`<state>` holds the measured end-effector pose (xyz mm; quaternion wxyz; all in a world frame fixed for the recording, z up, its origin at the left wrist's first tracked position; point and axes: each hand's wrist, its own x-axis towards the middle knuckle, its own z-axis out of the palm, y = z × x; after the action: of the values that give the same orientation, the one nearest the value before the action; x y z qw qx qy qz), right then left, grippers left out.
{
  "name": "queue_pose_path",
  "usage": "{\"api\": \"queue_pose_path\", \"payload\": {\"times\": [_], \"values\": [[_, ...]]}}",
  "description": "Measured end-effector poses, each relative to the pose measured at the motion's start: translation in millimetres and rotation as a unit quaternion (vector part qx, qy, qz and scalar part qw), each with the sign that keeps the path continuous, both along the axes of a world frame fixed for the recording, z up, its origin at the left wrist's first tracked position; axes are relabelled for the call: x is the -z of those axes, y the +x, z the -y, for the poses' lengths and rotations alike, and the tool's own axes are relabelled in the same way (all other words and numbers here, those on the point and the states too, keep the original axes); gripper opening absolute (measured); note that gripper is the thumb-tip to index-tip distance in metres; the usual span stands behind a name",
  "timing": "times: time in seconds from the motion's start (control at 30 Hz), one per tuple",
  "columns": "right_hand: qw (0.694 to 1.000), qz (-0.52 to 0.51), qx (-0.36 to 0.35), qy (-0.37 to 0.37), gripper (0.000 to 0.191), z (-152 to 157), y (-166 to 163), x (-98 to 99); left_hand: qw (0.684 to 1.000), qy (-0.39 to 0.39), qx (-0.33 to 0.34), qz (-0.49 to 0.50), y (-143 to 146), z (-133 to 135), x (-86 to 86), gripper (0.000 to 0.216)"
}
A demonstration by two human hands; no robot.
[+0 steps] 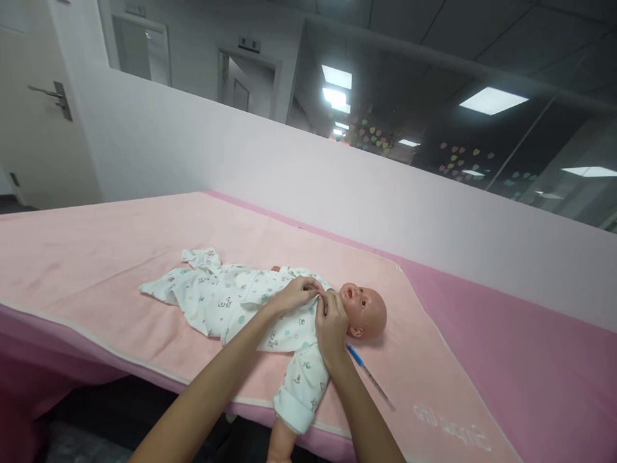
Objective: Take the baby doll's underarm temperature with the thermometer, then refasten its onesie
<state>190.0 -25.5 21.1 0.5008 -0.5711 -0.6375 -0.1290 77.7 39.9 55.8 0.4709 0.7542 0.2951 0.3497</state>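
A baby doll [366, 312] lies on its back on a pink blanket [96, 251], head to the right. It wears a white printed romper [226, 299]. Both my hands meet at the romper's neckline, just below the doll's chin. My left hand [295, 294] pinches the fabric at the collar with its fingers closed. Opposite it, my right hand [331, 325] is closed on the same collar edge. One sleeved doll arm [299, 392] hangs over the bed's near edge.
A thin blue-tipped pen or thermometer [369, 373] lies on the blanket right of my right forearm. A low pale partition wall [337, 186] with glass above runs behind the bed. A door [33, 109] stands at far left.
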Motion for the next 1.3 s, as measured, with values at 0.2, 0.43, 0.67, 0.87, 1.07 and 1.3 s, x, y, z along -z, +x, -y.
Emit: {"api": "queue_pose_path", "payload": {"times": [0.2, 0.43, 0.67, 0.87, 1.07, 1.3], "values": [[0.994, 0.102, 0.039, -0.007, 0.032, -2.2, 2.4, 2.7, 1.000, 0.000, -0.014, 0.000, -0.3, 0.1, 0.8, 0.023], [0.984, 0.165, 0.056, -0.036, 0.035, -1.6, 3.3, 0.2, 1.000, 0.000, -0.015, 0.014, 0.9, -2.3, 5.7, 0.024], [0.982, 0.163, 0.072, -0.065, 0.038, -2.0, 4.3, 3.2, 0.999, 0.015, -0.033, 0.000, 1.4, -6.7, 11.9, 0.030], [0.995, 0.075, 0.056, -0.043, 0.031, -0.2, 1.5, 1.0, 0.999, 0.018, -0.027, 0.002, 1.9, -2.9, 5.1, 0.029], [1.000, 0.017, 0.005, -0.024, 0.026, 0.9, 1.2, -1.4, 0.998, 0.023, 0.051, -0.015, -3.0, 5.0, -4.5, 0.032], [1.000, 0.022, 0.014, 0.009, 0.022, 0.0, 0.4, 1.6, 1.000, 0.029, 0.004, -0.007, -1.7, 1.8, 3.0, 0.033]]}}
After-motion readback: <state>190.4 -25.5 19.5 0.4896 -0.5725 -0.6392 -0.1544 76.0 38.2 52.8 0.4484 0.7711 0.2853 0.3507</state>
